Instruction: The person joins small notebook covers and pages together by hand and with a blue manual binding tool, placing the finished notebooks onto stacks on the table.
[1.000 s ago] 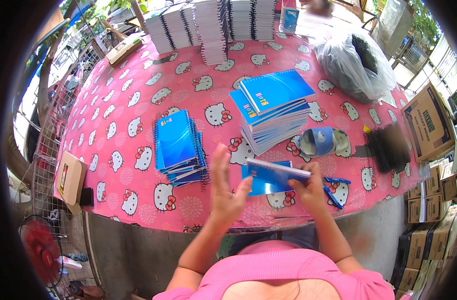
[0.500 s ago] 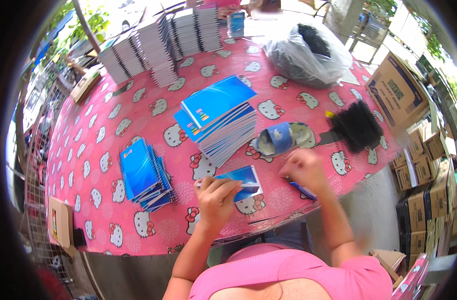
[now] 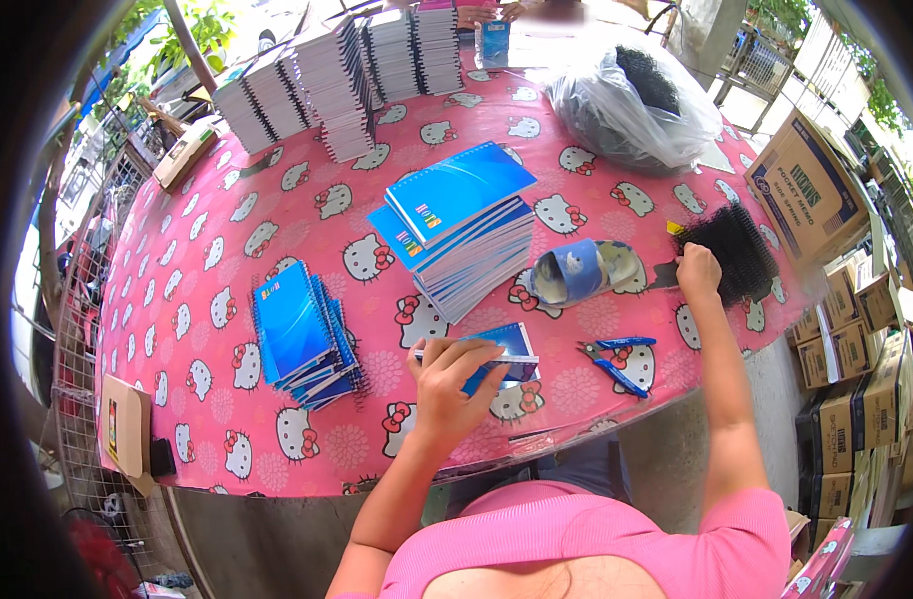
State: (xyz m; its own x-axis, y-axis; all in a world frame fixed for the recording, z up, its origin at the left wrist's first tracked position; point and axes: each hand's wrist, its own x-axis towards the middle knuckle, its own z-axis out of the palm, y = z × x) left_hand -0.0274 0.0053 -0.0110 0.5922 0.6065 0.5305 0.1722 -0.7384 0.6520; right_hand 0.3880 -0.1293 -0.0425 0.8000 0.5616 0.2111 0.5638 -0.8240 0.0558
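Note:
My left hand (image 3: 448, 391) grips a small blue notebook (image 3: 518, 341) near the table's front edge, fingers wrapped over its near side. Reaching out to the right, my right hand (image 3: 700, 272) has its fingers curled closed at the left edge of a pile of black spiral binding coils (image 3: 744, 255). Its fingertips are hidden, so what they pinch does not show. Between my hands, blue-handled wire cutters (image 3: 621, 365) lie on the table with their jaws apart. A blue patterned slipper (image 3: 580, 272) rests behind them.
A tall stack of blue notebooks (image 3: 466, 195) stands mid-table, with a lower coil-bound stack (image 3: 295, 321) to its left. Thick notebook stacks (image 3: 331, 95) and a clear bag of black coils (image 3: 631, 115) are farther back. Cartons (image 3: 806, 185) stand at right. Another person's hands (image 3: 486, 14) show at the far edge.
My right hand has let go of the wire cutters, which now lie on the table, and moved right to the coil pile. My left hand still holds the notebook.

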